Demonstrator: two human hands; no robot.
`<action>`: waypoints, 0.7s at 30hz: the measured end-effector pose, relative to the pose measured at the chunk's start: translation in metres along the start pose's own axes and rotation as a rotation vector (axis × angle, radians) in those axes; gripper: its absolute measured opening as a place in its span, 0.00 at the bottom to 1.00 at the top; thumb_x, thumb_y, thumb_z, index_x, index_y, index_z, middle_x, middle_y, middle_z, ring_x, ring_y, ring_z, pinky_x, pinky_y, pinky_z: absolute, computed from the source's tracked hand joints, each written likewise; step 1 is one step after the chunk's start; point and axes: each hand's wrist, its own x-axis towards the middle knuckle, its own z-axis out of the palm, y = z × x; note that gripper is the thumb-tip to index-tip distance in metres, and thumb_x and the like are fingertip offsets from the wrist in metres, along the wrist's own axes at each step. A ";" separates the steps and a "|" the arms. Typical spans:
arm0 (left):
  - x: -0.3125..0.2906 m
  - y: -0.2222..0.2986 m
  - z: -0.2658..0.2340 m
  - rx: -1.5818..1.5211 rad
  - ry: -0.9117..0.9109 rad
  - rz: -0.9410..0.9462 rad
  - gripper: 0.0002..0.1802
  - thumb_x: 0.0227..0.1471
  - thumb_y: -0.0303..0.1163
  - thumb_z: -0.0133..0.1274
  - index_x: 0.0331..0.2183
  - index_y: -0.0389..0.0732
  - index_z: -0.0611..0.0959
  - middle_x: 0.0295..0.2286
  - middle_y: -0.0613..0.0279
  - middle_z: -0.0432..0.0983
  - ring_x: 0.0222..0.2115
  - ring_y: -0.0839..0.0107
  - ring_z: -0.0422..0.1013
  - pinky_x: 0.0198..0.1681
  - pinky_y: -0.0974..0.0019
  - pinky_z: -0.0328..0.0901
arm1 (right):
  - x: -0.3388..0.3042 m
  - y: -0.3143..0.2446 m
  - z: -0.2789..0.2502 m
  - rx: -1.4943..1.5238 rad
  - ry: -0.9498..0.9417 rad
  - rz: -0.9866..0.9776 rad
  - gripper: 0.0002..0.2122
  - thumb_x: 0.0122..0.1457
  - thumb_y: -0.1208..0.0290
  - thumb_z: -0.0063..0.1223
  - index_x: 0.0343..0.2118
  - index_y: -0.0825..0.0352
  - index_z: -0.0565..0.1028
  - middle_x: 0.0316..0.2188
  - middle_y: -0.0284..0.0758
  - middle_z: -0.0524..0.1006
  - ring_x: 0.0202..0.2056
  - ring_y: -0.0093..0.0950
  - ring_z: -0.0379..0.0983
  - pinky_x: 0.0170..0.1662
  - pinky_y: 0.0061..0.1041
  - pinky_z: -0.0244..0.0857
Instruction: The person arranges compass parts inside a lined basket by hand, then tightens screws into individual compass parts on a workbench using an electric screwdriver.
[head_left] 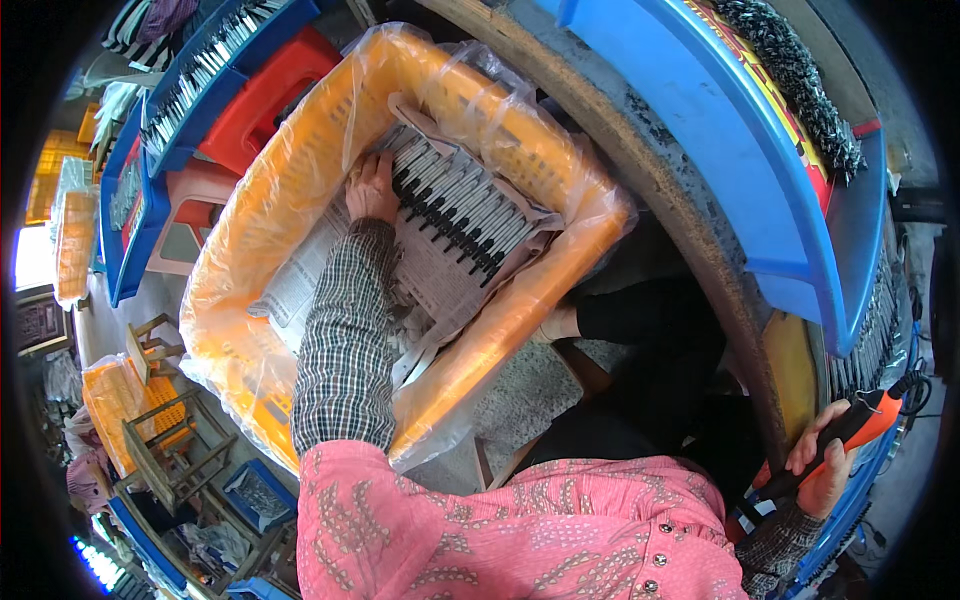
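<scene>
One row of slim silver pieces with black ends [468, 208] lies on newspaper [440, 281] inside a yellow-orange perforated crate [520, 340], slanting from upper left to lower right, the black ends toward the person. At the row's left end is the left grip [371, 192], fingers bent downward, so nearly the whole row extends to its right; whether the fingertips pinch a piece, I cannot tell. Clear plastic sheeting [235, 245] drapes the crate walls and rim. A checked sleeve [345, 340] covers the left forearm, reaching across the crate's near side.

Well apart from the row, at lower right, the right grip [825, 470] is closed around an orange-and-black handheld power tool [876, 422] with a dark cord at its upper end.

Beyond the crate, a worn desk [640, 150] curves down the right side, carrying a large blue bin [690, 120]. At upper left, a red plastic object [275, 95] sits between the crate and a blue tray [160, 165] of slim silver pieces. Farther left stand bare wooden stools [150, 465].
</scene>
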 end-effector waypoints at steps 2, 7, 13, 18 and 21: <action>-0.010 0.003 -0.012 -0.060 0.227 0.032 0.18 0.42 0.24 0.46 0.40 0.42 0.75 0.44 0.52 0.67 0.45 0.53 0.63 0.48 0.56 0.59 | 0.001 0.001 0.003 0.004 0.006 0.018 0.23 0.46 0.56 0.59 0.32 0.68 0.60 0.12 0.28 0.61 0.10 0.18 0.59 0.13 0.15 0.58; -0.022 -0.035 0.001 -0.040 0.244 -0.066 0.15 0.43 0.23 0.45 0.37 0.42 0.76 0.42 0.54 0.69 0.39 0.53 0.68 0.40 0.59 0.65 | -0.001 0.001 0.002 0.012 0.016 0.025 0.24 0.45 0.55 0.59 0.31 0.68 0.60 0.12 0.28 0.60 0.09 0.18 0.58 0.13 0.15 0.57; -0.013 -0.038 0.000 -0.014 0.260 -0.094 0.12 0.45 0.26 0.43 0.35 0.41 0.76 0.34 0.51 0.72 0.34 0.53 0.70 0.36 0.57 0.66 | 0.000 0.000 0.005 -0.008 0.033 0.024 0.24 0.45 0.55 0.59 0.31 0.68 0.60 0.11 0.27 0.60 0.09 0.17 0.58 0.12 0.14 0.57; -0.002 -0.029 -0.003 0.046 0.186 -0.184 0.09 0.46 0.27 0.43 0.32 0.41 0.76 0.31 0.52 0.74 0.29 0.53 0.72 0.30 0.56 0.67 | 0.000 0.000 0.005 -0.023 0.045 0.018 0.24 0.45 0.55 0.59 0.31 0.68 0.60 0.11 0.27 0.60 0.09 0.17 0.58 0.12 0.14 0.57; -0.002 -0.033 -0.002 0.133 0.169 -0.151 0.07 0.46 0.26 0.43 0.30 0.39 0.75 0.30 0.52 0.74 0.28 0.54 0.73 0.28 0.57 0.68 | 0.001 0.001 0.002 -0.007 0.022 0.025 0.24 0.45 0.54 0.59 0.31 0.68 0.60 0.11 0.27 0.60 0.09 0.17 0.58 0.12 0.15 0.57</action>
